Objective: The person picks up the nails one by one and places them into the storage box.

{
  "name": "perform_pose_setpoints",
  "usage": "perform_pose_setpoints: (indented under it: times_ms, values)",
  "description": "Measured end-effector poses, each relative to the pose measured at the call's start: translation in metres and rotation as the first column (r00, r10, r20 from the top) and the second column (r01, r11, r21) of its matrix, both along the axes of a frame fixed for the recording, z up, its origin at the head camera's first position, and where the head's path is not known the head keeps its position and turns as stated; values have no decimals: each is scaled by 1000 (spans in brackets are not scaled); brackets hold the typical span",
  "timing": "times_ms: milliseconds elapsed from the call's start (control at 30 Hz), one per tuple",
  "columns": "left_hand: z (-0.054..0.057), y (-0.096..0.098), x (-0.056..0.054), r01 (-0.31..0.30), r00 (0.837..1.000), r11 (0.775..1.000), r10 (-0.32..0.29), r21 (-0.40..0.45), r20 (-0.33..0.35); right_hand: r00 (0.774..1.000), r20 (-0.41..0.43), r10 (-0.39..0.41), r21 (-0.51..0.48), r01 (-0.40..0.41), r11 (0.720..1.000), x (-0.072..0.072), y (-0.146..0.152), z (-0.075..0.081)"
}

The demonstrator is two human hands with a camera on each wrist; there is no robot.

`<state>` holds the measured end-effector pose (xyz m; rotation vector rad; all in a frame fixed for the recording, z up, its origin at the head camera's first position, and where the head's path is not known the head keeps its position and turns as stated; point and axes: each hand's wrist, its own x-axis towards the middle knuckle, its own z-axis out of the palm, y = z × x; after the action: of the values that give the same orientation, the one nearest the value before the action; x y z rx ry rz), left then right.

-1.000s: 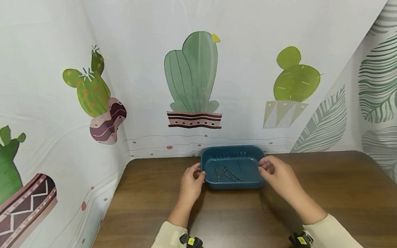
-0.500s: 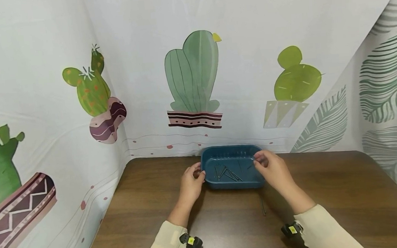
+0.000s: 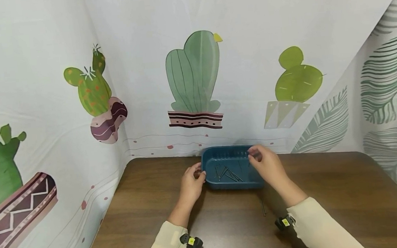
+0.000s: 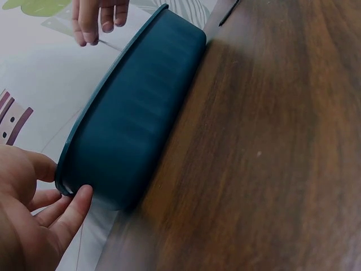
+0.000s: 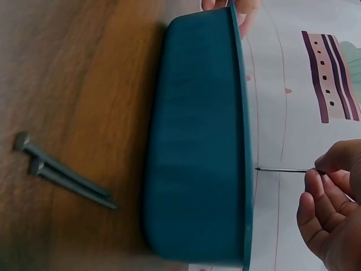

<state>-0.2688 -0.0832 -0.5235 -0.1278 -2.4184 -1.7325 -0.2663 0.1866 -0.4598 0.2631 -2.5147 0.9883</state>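
A dark blue plastic tray (image 3: 231, 186) stands at the far side of the table, with several nails (image 3: 227, 174) lying inside it. My left hand (image 3: 192, 183) holds its left end by the rim, thumb and fingers at the corner in the left wrist view. Over the tray's right part, my right hand (image 3: 266, 166) pinches a nail (image 5: 285, 170) near its head between thumb and fingers. That nail's tip points down toward the tray. Two more nails (image 5: 62, 165) lie side by side on the tabletop, in front of the tray's right end.
The brown wooden table (image 3: 149, 205) backs onto a white cloth (image 3: 139, 86) printed with cacti and leaves. Each sleeve cuff carries a small black wrist camera (image 3: 191, 241).
My right hand has moved left from the tray's right rim to above its inside. My left hand stays at the left rim, and the tray has not shifted.
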Motion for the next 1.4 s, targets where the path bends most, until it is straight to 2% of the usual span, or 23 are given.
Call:
perform_pose_setpoints:
  times_ms: [233,467,867,1100,1200,1400]
  values:
    - [1,0,0,3,1000,1000,-3,-9,-1,1000,22,9,0,-9,1000,-6,-8,6]
    - [2,0,1,1,1000,1000,-1,-10,-2,1000,14,-9,34,9,999,-11,-12,7]
    - [0,0,-1,1,1000,1000,-1,-4,-2,1000,-7,1,29,-1,1000,-16,-15,7]
    - [-2,1,0,-4,1000,1000,4,-9,-10,1000,-9,8,17,-8,1000,-15,-17,10]
    - [-1,1,0,-6,1000,1000,6,-11,-6,1000,15,14,34,-15,999,-16,-18,11]
    - [-1,0,-1,-3,1000,1000,3,-11,-3,993,115,12,69,-20,997,-18,-15,10]
